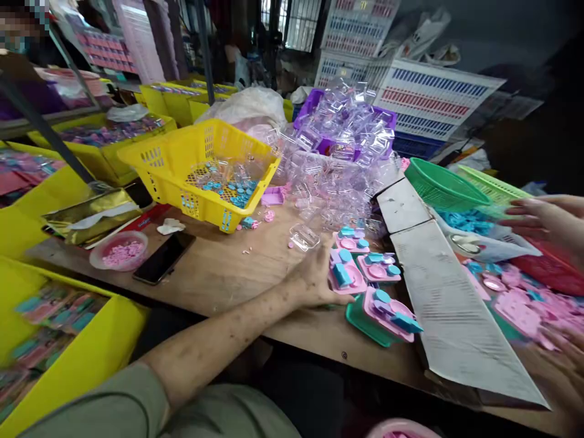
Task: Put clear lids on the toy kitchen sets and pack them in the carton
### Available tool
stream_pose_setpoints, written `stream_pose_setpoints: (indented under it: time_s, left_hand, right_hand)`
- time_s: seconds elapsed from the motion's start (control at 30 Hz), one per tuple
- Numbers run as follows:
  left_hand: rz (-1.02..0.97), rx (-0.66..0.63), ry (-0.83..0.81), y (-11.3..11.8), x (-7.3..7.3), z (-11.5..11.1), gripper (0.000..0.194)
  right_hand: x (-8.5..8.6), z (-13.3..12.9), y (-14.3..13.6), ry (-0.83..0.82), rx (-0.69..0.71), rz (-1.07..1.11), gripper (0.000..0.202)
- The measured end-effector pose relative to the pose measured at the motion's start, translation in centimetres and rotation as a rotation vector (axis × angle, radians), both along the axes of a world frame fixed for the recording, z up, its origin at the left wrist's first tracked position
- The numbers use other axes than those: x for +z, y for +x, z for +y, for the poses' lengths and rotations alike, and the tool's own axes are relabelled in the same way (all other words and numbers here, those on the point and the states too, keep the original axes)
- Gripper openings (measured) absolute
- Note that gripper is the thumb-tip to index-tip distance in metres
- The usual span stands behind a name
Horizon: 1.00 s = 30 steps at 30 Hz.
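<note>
The left hand (314,280) curls, thumb and fingers apart, around the left side of a pink plastic tray with blue pieces (347,275); whether it clamps it, I cannot tell. The tray lies right of the palm, near the wooden table's (228,261) front edge, between the hand and a long grey cardboard strip (451,304).

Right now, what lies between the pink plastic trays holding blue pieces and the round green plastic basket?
A long grey-white cardboard strip lies between the pink trays and the green basket, as the head view shows.
</note>
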<state>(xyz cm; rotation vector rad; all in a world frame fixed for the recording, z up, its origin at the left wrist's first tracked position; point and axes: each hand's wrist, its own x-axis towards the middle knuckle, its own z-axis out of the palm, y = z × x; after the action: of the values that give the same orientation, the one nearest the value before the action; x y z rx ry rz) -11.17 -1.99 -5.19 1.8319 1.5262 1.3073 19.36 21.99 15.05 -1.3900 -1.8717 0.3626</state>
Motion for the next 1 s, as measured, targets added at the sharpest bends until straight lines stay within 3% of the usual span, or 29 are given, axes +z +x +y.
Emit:
stream_pose_setpoints:
  time_s: [0.1,0.17,0.23,0.27,0.4,0.5,0.63,0.73,0.87,1.0]
  left_hand:
    - [-0.073,0.043,0.037,-4.8,2.0,-4.4,0.139]
    - [-0.057,0.137,0.028,-8.5,2.6,-7.6,0.137]
    - [-0.036,0.213,0.022,-11.9,2.3,-10.5,0.136]
    - [-0.032,0.235,0.013,-13.3,1.8,-11.9,0.135]
    - [-0.055,0.245,-0.098,-16.4,-1.3,-16.6,0.130]
    - [-0.141,0.218,-0.166,-17.3,-4.2,-18.6,0.133]
    - [-0.254,0.182,-0.162,-17.9,-7.4,-19.1,0.139]
    - [-0.286,0.195,-0.174,-18.1,-8.9,-19.0,0.139]
    - [-0.276,0.216,-0.138,-18.1,-9.4,-18.7,0.131]
    - [-0.189,0.221,-0.117,-18.1,-8.4,-18.6,0.119]
  right_hand:
    - [0.9,-3.4,-5.1,-0.163,0.103,-0.152,0.026]
    - [-0.4,-6.2,-10.4,-0.163,0.352,-0.292,0.021]
    - [-3.5,-8.8,-16.2,-0.123,0.511,-0.440,0.012]
    - [-5.6,-10.0,-18.9,-0.163,0.566,-0.483,0.019]
    - [-13.5,-13.6,-26.2,-0.275,0.598,-0.458,0.043]
    - [-16.1,-14.0,-28.1,-0.326,0.537,-0.321,0.035]
    - [-15.7,-13.6,-27.4,-0.467,0.493,0.015,0.051]
    - [-15.4,-15.1,-26.5,-0.612,0.514,0.299,0.056]
    - [-16.7,-19.5,-26.6,-0.769,0.559,0.539,0.072]
    - [-17.7,-24.4,-28.1,-0.953,0.654,0.622,0.077]
